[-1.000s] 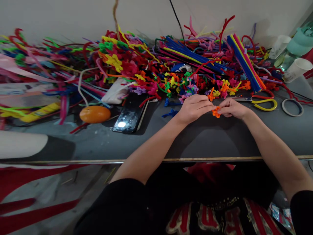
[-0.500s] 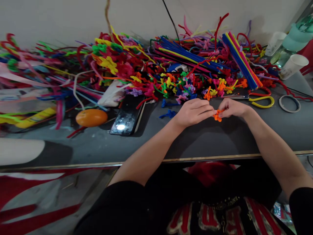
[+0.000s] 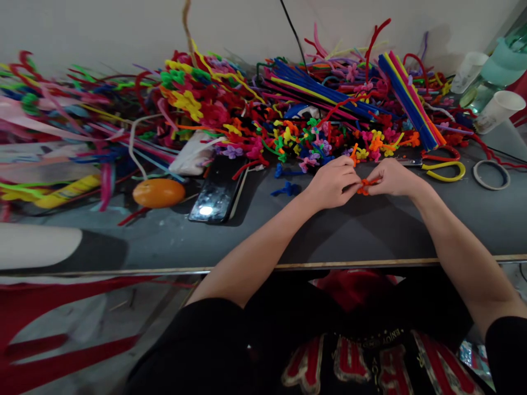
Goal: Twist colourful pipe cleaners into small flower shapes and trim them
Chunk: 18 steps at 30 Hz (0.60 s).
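Orange stem piece: a small, fuzzy, bent orange piece [image 3: 364, 188], right of centre in the frame, held between the two hands above the surface [image 3: 486, 225]; its exact shape is partly hidden by the fingers.
Left hand: the left hand [image 3: 332, 184] enters from the lower centre; fingers narrow, tips pinched on the left side of the orange piece.
Right hand: the right hand [image 3: 394, 178] enters from the lower right; fingers narrow and curled, tips pinched on the right side of the same piece.
Second orange stem: another orange stem [image 3: 354, 153] stands out just above the left fingers.
Scissors: the scissors [image 3: 430, 172], with yellow and red handles, lie just beyond the right hand, right of the frame; the blades are partly hidden.
Grey ring: the grey ring [image 3: 491, 187] lies flat, right of the scissors.
Blue pieces: the blue piece [image 3: 287, 189] lies left of the left hand, near the frame centre.
Phone: the dark phone [image 3: 216, 189] lies left of centre, near an orange oval object [image 3: 158, 193].
Stem bundle: the straight stem bundle [image 3: 411, 104] rests at upper right.
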Each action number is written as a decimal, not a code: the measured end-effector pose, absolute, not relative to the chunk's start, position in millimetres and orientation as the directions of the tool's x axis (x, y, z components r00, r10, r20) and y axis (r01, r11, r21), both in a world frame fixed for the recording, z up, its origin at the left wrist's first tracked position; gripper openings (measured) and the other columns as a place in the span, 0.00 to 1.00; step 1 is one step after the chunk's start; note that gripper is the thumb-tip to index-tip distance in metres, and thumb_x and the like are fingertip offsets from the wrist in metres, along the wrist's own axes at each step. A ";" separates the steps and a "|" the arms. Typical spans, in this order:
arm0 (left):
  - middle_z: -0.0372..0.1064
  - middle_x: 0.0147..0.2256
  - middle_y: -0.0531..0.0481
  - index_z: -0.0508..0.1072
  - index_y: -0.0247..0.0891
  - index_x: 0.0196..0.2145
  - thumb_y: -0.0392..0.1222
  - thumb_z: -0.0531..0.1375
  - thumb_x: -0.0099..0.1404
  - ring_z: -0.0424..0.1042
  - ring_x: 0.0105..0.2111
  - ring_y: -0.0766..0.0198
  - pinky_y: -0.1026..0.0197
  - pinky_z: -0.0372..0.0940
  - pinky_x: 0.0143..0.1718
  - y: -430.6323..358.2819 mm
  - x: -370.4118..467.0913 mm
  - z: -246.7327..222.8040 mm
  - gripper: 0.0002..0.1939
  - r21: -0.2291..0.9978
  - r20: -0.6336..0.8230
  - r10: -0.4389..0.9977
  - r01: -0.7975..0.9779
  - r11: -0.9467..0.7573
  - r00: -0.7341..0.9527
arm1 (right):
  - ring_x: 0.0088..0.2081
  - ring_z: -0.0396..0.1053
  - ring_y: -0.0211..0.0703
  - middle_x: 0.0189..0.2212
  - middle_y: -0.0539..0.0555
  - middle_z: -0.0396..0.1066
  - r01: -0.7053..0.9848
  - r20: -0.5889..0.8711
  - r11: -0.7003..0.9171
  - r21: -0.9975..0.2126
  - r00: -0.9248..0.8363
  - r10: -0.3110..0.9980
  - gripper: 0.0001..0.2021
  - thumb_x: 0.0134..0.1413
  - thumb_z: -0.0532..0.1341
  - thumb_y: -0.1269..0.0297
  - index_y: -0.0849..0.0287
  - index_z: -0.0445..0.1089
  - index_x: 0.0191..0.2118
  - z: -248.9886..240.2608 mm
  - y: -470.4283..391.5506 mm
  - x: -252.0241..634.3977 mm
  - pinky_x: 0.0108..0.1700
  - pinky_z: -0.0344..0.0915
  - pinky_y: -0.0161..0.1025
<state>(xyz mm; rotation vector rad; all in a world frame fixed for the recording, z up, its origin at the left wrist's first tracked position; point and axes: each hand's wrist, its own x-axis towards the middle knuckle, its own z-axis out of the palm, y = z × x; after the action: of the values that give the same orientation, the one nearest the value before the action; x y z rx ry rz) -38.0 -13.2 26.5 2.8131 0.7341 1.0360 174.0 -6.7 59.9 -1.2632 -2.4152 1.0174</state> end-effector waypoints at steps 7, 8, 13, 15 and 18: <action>0.73 0.26 0.48 0.79 0.38 0.27 0.42 0.63 0.62 0.70 0.33 0.60 0.56 0.66 0.36 -9.5 -34.0 21.9 0.09 0.725 0.423 0.857 0.457 -0.515 0.295 | 0.23 0.52 0.34 0.15 0.48 0.58 0.790 0.203 0.476 -0.385 -0.431 0.879 0.12 0.49 0.61 0.67 0.60 0.71 0.18 61.5 -19.8 155.5 0.30 0.45 0.39; 0.75 0.28 0.48 0.80 0.38 0.27 0.43 0.64 0.61 0.71 0.32 0.61 0.57 0.66 0.35 -8.3 -33.4 20.3 0.08 0.796 0.357 0.897 0.417 -0.438 0.261 | 0.23 0.51 0.34 0.15 0.48 0.57 0.776 0.215 0.472 -0.418 -0.420 0.882 0.12 0.50 0.61 0.66 0.60 0.71 0.18 59.7 -19.4 156.0 0.30 0.46 0.39; 0.79 0.30 0.48 0.80 0.38 0.26 0.50 0.67 0.57 0.74 0.32 0.63 0.59 0.69 0.38 -4.3 -30.7 13.5 0.12 0.972 0.106 0.962 0.178 -0.154 0.252 | 0.23 0.51 0.34 0.14 0.46 0.56 0.608 0.140 0.394 -0.689 -0.422 0.896 0.12 0.53 0.65 0.61 0.62 0.74 0.23 49.8 -12.2 164.7 0.28 0.46 0.39; 0.79 0.31 0.48 0.80 0.38 0.26 0.50 0.68 0.57 0.75 0.32 0.62 0.59 0.70 0.40 -4.3 -30.4 13.1 0.12 0.982 0.090 0.962 0.140 -0.129 0.259 | 0.23 0.49 0.33 0.14 0.46 0.56 0.567 0.090 0.343 -0.749 -0.426 0.900 0.13 0.52 0.67 0.59 0.63 0.75 0.24 47.4 -10.0 166.3 0.27 0.45 0.39; 0.80 0.32 0.47 0.80 0.37 0.27 0.50 0.68 0.57 0.76 0.33 0.62 0.59 0.70 0.40 -4.5 -30.5 13.1 0.13 0.978 0.105 0.957 0.144 -0.148 0.271 | 0.22 0.47 0.32 0.13 0.46 0.54 0.539 0.040 0.290 -0.791 -0.427 0.903 0.13 0.50 0.68 0.59 0.64 0.76 0.24 46.0 -8.5 165.9 0.25 0.44 0.38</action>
<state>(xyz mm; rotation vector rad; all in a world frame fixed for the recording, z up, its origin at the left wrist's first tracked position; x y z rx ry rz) -30.5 -4.5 13.1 1.5371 1.0598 1.0173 165.9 -8.5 46.0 -1.2862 -2.0759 0.9872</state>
